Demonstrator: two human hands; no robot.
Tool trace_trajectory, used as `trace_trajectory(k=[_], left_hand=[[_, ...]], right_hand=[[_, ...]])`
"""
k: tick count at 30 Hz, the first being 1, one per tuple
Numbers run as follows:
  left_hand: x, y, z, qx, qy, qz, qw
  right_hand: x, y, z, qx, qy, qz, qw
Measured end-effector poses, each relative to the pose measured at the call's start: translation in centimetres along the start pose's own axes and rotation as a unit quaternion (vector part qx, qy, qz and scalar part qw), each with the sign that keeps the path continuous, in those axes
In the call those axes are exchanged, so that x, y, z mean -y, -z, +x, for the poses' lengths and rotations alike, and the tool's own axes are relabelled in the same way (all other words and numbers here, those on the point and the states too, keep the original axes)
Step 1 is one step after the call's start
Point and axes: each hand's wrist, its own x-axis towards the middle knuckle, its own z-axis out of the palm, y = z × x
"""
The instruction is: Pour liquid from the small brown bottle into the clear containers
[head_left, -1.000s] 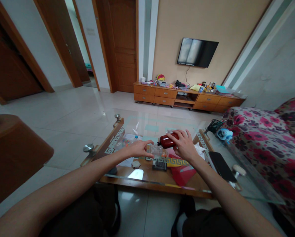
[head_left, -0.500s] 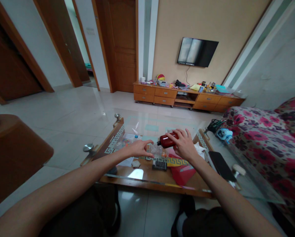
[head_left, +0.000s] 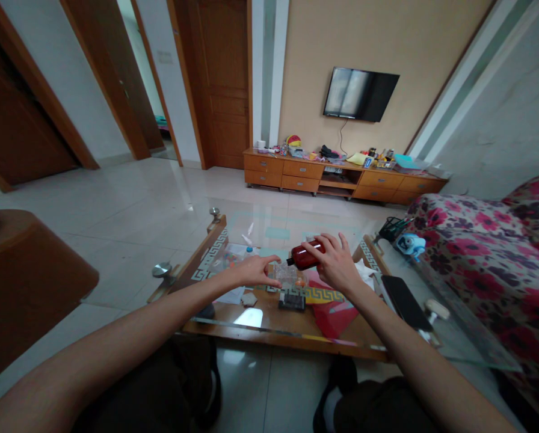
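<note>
Right hand (head_left: 338,264) centre frame, fingers wrapped round dark red bottle (head_left: 304,257), held tipped on side, neck pointing left over clear container (head_left: 286,275). Left hand (head_left: 252,271) pinches container's left edge on glass table (head_left: 269,231).

A home living room: flat television (head_left: 360,94) mounted on the beige wall at upper centre, long wooden drawer cabinet (head_left: 341,178) cluttered beneath it, flowered sofa (head_left: 486,240) at right, glass-topped coffee table (head_left: 269,319) at lower centre, wooden doors (head_left: 227,78) at upper left, pale tiled floor (head_left: 129,210).
</note>
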Motion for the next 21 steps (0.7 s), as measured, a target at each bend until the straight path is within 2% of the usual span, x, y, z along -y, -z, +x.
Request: trace_trajectory(k=[21], left_hand=[[0.29, -0.19, -0.05, -0.003, -0.005, -0.018, 1.000]], right_hand=[[0.33, 0.67, 0.44, -0.005, 0.013, -0.003, 1.000]])
